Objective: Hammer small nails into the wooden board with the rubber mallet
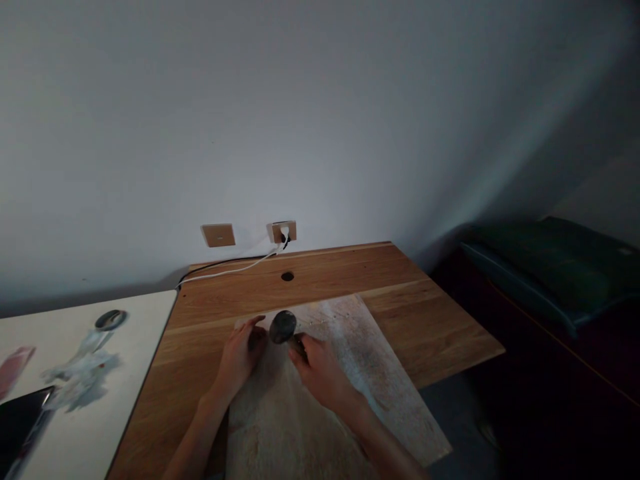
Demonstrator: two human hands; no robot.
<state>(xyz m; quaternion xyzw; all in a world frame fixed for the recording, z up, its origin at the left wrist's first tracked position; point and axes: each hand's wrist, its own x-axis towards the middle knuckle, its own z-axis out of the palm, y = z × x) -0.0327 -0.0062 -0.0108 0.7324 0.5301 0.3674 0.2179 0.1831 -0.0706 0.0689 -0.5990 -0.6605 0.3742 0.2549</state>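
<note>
My right hand (320,370) is closed around the short handle of a hammer (283,327), whose dark round head is raised over the board's far left part. Close beside that head, my left hand (243,350) rests at the board's left edge with its fingers curled. Anything between those fingertips is too small or hidden to make out. The pale, worn wooden board (345,360) lies flat under both hands. A row of small shiny points, like nail heads (323,322), runs along its far side.
The board lies on a wooden desk (425,320) against the wall. A cable hole (287,276) and cables (235,270) lie near the socket (284,231). On the white table (135,347) are a roll of tape (111,320), crumpled plastic (83,377) and a dark device (23,427).
</note>
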